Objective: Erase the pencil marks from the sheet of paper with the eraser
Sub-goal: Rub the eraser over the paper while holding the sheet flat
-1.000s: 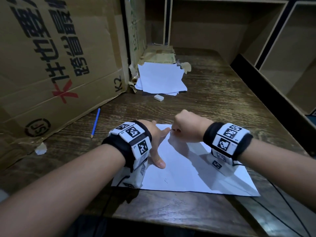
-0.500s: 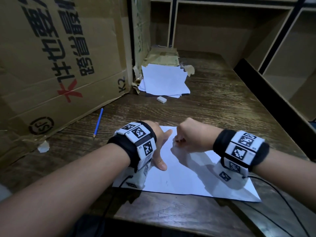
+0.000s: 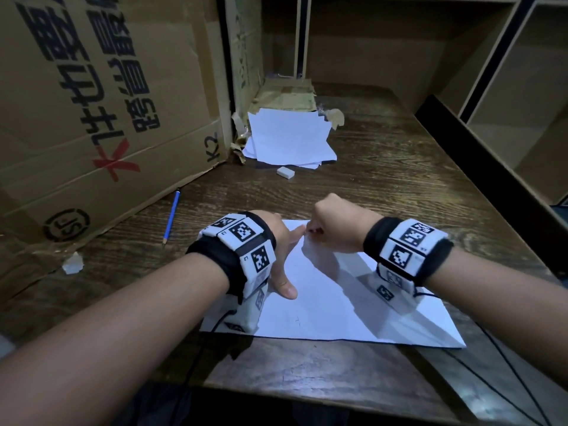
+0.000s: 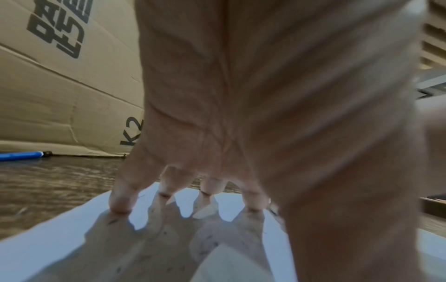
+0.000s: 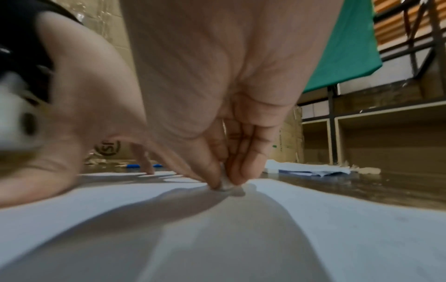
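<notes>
A white sheet of paper lies on the dark wooden table in front of me. My left hand lies flat on the sheet's left part, its fingertips spread and pressing the paper down. My right hand is curled near the sheet's far edge and pinches a small white eraser against the paper. In the head view that eraser is hidden by the fist. Faint pencil marks show near the sheet's front edge.
A second white eraser lies beyond the sheet, before a stack of white papers. A blue pencil lies to the left beside a big cardboard box. Shelves stand at the right. A crumpled scrap rests far left.
The right hand has shifted slightly along the sheet's far edge, close to the left index finger. The left hand stays pressed on the paper.
</notes>
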